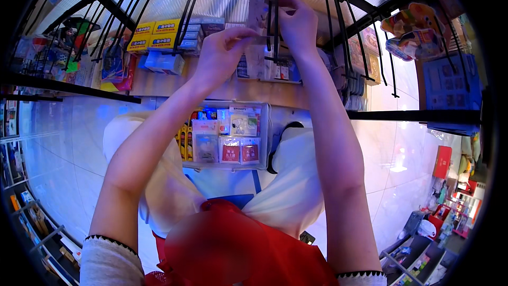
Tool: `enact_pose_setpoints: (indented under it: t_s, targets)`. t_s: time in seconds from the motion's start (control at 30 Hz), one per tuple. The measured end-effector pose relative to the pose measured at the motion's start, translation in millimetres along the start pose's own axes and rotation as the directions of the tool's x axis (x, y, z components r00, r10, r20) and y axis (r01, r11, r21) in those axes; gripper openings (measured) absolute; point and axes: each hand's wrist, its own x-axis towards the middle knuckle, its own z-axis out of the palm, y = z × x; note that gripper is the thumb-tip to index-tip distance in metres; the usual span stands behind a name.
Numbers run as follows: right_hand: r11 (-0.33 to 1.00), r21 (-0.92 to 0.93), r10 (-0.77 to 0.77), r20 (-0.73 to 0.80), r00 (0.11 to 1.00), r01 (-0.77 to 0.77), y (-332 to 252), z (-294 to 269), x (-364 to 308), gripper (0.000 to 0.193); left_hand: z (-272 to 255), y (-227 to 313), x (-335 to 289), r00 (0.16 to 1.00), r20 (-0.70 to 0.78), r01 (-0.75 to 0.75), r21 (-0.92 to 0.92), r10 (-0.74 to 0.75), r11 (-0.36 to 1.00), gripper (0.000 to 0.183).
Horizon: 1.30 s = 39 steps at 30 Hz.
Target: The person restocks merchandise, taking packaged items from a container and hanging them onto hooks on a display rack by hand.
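Both my arms reach up to a black display hook (275,16) on the rack. Clear flat packets (259,8) hang beside the hook, one in front of another, with dark strips at their tops. My left hand (223,55) is closed, thumb and fingers pinching the lower edge of a clear packet. On the other side of the hook, my right hand (298,24) has its fingers bent together close to the hook. What its fingertips hold, if anything, I cannot make out. Below the packets, a clear box (256,69) stands on the wooden shelf.
A clear plastic bin (267,127) of small packaged goods sits between my knees. Yellow boxes (153,34) and blue boxes (165,62) stand on the shelf (159,85) at left. More black hooks (344,42) jut out on both sides. Colourful toy packs (415,32) hang at right.
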Motion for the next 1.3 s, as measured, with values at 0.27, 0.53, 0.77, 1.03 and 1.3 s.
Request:
enact_pose_setpoints:
  t_s: [0.27, 0.53, 0.77, 1.03, 1.3]
  targets:
    - [1.000, 0.017, -0.011, 0.093, 0.996, 0.010, 1.3, -2.2, 10.8, 0.014, -3.7, 4.0, -2.6, 1.000, 0.008, -0.016, -0.014, 0.016, 1.000, 0.018]
    - [0.998, 0.047, 0.018, 0.235, 0.972, -0.030, -11.9, -19.6, -4.3, 0.014, -3.3, -1.4, 4.0, 0.999, -0.018, -0.030, -0.093, 0.028, 0.995, 0.018]
    - [0.998, 0.053, 0.019, 0.191, 0.981, -0.029, -18.1, -24.1, -7.4, 0.016, -0.5, -1.9, 9.3, 0.999, -0.039, 0.016, -0.041, -0.018, 0.999, 0.019]
    - [0.994, 0.080, -0.075, -0.068, 0.995, 0.081, 19.9, 2.0, 20.4, 0.015, -13.7, -17.5, 47.5, 0.932, -0.160, -0.299, 0.170, 0.325, 0.939, 0.035]
    - [0.999, 0.040, -0.001, -0.015, 1.000, 0.001, 9.2, 12.9, 22.3, 0.014, -12.1, -25.8, 60.5, 0.974, 0.002, -0.225, 0.044, 0.226, 0.973, 0.053]
